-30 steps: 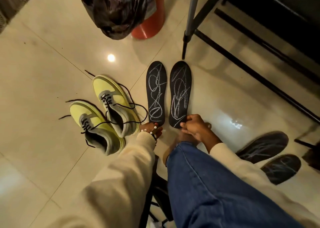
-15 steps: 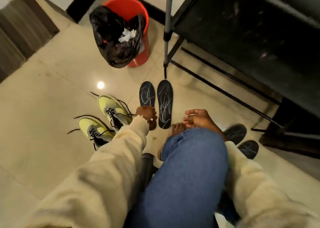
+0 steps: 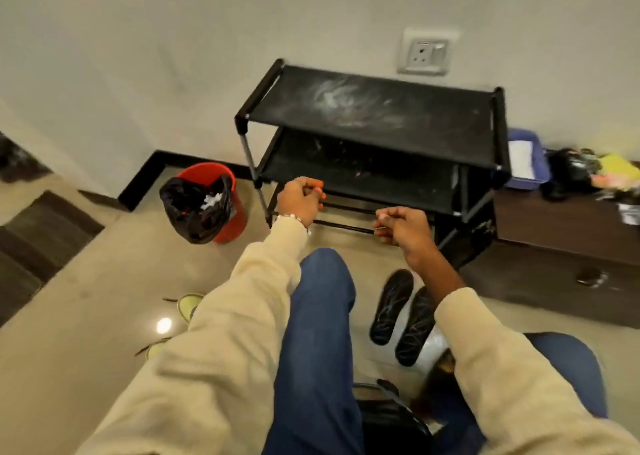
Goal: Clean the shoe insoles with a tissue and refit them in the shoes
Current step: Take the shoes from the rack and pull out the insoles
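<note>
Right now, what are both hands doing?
Left hand: fingers curled, holding nothing visible.
Right hand: fingers curled, nothing clearly held.

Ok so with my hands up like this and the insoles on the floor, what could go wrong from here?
1. The two insoles lie on the floor right beside your knee, so a shifting leg could scuff them.
2. No tissue shows in the left hand or right hand; wiping may stall.
3. The shoes are mostly hidden behind your left sleeve, so reaching blind might tangle the laces.

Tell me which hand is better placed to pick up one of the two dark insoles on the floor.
Probably the right hand. The pair of dark insoles lies on the floor beside the right forearm, right of the raised knee, while the left hand is across that knee.
</note>
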The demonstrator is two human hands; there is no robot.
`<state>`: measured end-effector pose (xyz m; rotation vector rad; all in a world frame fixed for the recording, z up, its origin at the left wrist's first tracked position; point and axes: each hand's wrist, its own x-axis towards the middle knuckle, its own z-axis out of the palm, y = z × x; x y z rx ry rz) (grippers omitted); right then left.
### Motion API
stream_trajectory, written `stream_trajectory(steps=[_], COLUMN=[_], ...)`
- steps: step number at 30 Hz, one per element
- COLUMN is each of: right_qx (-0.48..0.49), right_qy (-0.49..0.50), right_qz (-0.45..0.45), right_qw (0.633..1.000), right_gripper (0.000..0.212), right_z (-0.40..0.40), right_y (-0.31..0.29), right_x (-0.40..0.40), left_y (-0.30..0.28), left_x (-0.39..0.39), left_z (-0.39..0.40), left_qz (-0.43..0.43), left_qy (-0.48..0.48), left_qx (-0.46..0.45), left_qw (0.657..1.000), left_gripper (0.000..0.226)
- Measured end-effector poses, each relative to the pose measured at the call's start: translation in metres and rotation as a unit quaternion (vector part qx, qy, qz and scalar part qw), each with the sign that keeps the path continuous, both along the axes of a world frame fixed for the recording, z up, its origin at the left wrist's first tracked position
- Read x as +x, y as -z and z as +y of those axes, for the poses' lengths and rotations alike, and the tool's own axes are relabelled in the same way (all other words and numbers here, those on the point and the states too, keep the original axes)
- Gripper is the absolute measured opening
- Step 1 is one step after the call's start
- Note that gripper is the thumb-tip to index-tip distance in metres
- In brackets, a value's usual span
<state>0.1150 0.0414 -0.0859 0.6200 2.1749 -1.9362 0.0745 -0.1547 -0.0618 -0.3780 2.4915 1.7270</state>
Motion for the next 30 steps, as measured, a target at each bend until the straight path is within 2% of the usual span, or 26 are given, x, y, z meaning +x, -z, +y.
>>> stream_trajectory(steps=[3, 9, 15, 17, 21, 23, 25, 28, 30], right_qx=[0.002, 0.021, 0.057, 0.085, 0.149, 0.194, 0.241, 0.318, 0.372], right_qy=[0.041, 0.083, 0.154, 0.180, 0.223, 0.228, 0.216, 0.161, 0.104], right_qz=[0.041, 0.060, 0.057, 0.051, 0.040, 0.044, 0.052, 0.051, 0.041], right_qw=[0.998, 0.995, 0.985, 0.979, 0.963, 0.953, 0.945, 0.933, 0.922], right_gripper=[0.010, 0.013, 0.014, 0.016, 0.014, 0.009, 0.008, 0.015, 0.019], right_z=[0.030, 0.088, 0.157, 0.183, 0.241, 0.270, 0.293, 0.323, 0.339], right_y=[-0.029, -0.045, -0.051, -0.053, -0.050, -0.045, -0.042, -0.029, -0.015], right_x=[0.034, 0.080, 0.085, 0.078, 0.048, 0.024, -0.003, -0.055, -0.089], left_y=[-0.027, -0.045, -0.052, -0.054, -0.057, -0.060, -0.062, -0.058, -0.052], left_x=[0.021, 0.056, 0.049, 0.038, -0.010, -0.049, -0.087, -0.140, -0.167], left_z=[0.036, 0.114, 0.200, 0.228, 0.286, 0.316, 0.340, 0.374, 0.390], left_qz=[0.051, 0.085, 0.084, 0.119, 0.287, 0.336, 0.336, 0.315, 0.301], left_qy=[0.035, 0.120, 0.237, 0.276, 0.335, 0.349, 0.362, 0.392, 0.419], left_qx=[0.005, 0.011, 0.007, -0.019, -0.143, -0.209, -0.301, -0.475, -0.536], left_qw=[0.998, 0.989, 0.968, 0.954, 0.886, 0.849, 0.816, 0.722, 0.668], left_gripper=[0.018, 0.018, 0.019, 0.018, 0.015, 0.015, 0.018, 0.026, 0.027])
